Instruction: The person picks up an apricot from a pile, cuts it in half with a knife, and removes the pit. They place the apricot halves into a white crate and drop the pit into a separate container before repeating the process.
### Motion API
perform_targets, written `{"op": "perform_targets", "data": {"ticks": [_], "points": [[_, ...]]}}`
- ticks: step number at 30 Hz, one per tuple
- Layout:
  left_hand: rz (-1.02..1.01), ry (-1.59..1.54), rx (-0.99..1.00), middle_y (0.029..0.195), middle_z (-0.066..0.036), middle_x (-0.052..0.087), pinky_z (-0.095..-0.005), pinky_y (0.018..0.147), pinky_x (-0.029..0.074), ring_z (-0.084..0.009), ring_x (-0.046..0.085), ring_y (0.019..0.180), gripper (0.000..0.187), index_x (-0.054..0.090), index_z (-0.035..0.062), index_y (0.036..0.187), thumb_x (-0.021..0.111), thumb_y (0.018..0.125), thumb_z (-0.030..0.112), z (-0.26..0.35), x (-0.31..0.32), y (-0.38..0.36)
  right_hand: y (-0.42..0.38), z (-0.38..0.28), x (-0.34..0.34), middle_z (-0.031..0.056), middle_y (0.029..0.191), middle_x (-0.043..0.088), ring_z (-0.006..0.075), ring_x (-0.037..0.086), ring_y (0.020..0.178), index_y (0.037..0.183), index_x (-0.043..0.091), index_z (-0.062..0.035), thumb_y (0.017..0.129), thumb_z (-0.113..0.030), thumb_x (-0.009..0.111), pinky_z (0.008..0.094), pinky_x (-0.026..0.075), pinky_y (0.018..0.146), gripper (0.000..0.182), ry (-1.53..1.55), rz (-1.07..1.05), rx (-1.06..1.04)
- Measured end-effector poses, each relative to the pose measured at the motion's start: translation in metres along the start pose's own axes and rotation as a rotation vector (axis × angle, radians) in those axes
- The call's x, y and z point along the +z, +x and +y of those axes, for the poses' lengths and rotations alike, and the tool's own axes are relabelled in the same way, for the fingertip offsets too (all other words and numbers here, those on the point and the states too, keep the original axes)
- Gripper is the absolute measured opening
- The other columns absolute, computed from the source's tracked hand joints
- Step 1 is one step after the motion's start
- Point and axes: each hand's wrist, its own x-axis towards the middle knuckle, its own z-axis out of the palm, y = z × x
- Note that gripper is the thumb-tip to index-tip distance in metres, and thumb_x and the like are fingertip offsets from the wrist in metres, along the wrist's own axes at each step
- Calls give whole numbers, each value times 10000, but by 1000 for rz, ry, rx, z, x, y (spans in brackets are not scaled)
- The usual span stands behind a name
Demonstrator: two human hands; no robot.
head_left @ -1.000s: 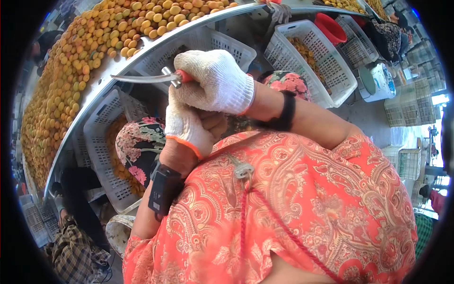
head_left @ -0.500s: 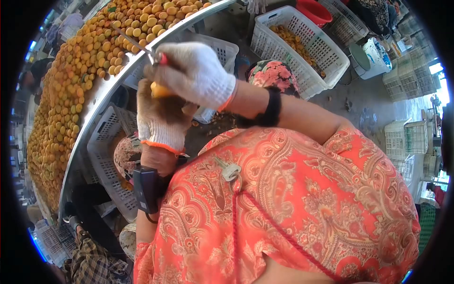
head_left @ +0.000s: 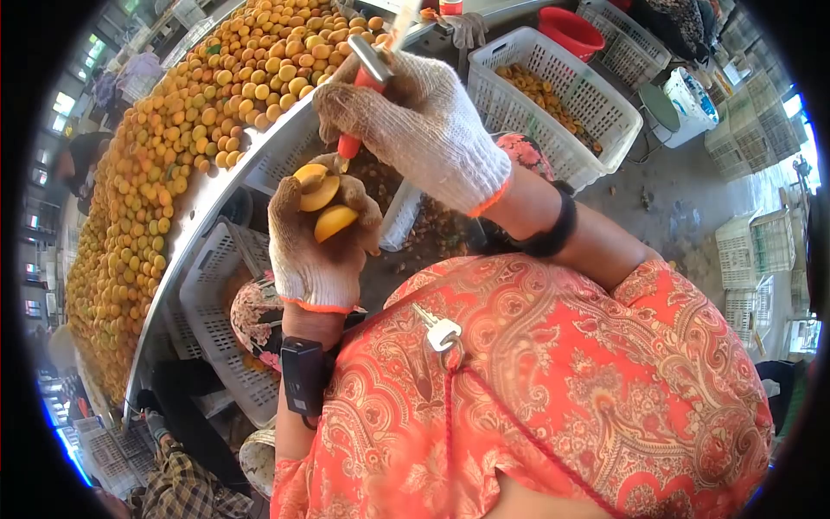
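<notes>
Two cut halves of an apricot lie in my left hand [head_left: 316,242], one apricot half [head_left: 320,192] showing its domed side and top edge, the other half [head_left: 335,222] just below it. The white glove's fingers are soiled brown and curl around the fruit. Just above, my right hand [head_left: 419,125], in a similar glove, grips a small knife by its red handle [head_left: 349,145]. Its metal part shows above the fingers, and a pale blade points up and away from the fruit. The handle's lower end is close above the apricot halves.
A heap of whole apricots [head_left: 181,130] covers the metal table [head_left: 203,195] at left. White crates [head_left: 627,147] stand on the floor, one with cut fruit in it. A red basin [head_left: 571,33] and a white bucket [head_left: 689,108] are behind. Another person's checked sleeve [head_left: 186,484] shows lower left.
My right hand has lifted up and right, away from the left, and the knife blade now points upward. The apricot now shows as two separated halves in my left hand.
</notes>
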Motion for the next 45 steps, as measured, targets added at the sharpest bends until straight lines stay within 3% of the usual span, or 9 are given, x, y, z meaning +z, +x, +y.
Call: {"op": "perform_targets", "data": {"ticks": [8,11,13,21,24,31,41,43,45], "points": [[244,-59,9,885,-100,582,-344,665,488,-207,583,786,436,586,23,1169,541,961,403,0,7,-3,2,6,-2,44,817,687,98,662,755,973,669,-13,971,-187,647,230,515,633,176,-81,-10,-100],[119,61,-43,896,-100,581,-344,680,488,-209,576,791,433,571,26,1195,561,966,393,2,-4,-4,2,5,0,45,829,685,103,657,757,1002,668,-10,976,-181,637,235,523,655,176,44,-41,-64],[163,20,-35,890,-101,577,-342,668,484,-208,571,783,417,564,45,1208,563,973,390,-2,1,-3,5,5,1,27,629,632,101,595,597,721,630,-31,934,-333,675,272,469,553,373,-10,-13,-107],[244,48,8,881,-86,538,-298,602,491,-194,559,770,354,536,69,1218,592,963,309,-10,12,-5,16,5,2,48,583,605,124,569,504,662,585,-39,943,-434,648,266,444,480,489,-16,-25,-74],[106,394,38,854,-88,535,-285,506,432,-187,526,662,331,510,70,1225,590,943,224,-11,21,-6,23,14,5,52,527,529,136,500,418,625,513,-65,943,-423,657,288,396,398,500,578,-73,35],[190,456,86,814,-81,545,-245,460,371,-169,509,585,286,499,46,1163,566,911,162,-21,29,-6,20,14,13,17,475,457,119,436,371,691,531,-67,926,-415,688,274,331,347,448,497,-36,12],[191,539,62,773,-76,558,-216,461,391,-153,540,581,261,500,28,1100,574,882,152,-24,30,-10,23,25,10,34,474,420,164,352,340,669,494,-105,961,-293,604,297,250,349,364,870,6,391],[202,521,55,774,-77,564,-221,451,393,-153,547,576,263,503,26,1102,579,870,124,-23,29,-8,21,19,13,-35,504,302,109,263,419,598,353,-172,974,-367,593,285,206,418,487,830,124,498],[210,502,48,776,-77,571,-226,442,395,-154,554,570,267,505,23,1104,585,859,95,-22,29,-3,22,24,11,-29,515,325,113,272,425,616,375,-168,978,-355,585,288,212,424,459,836,119,495]]}}
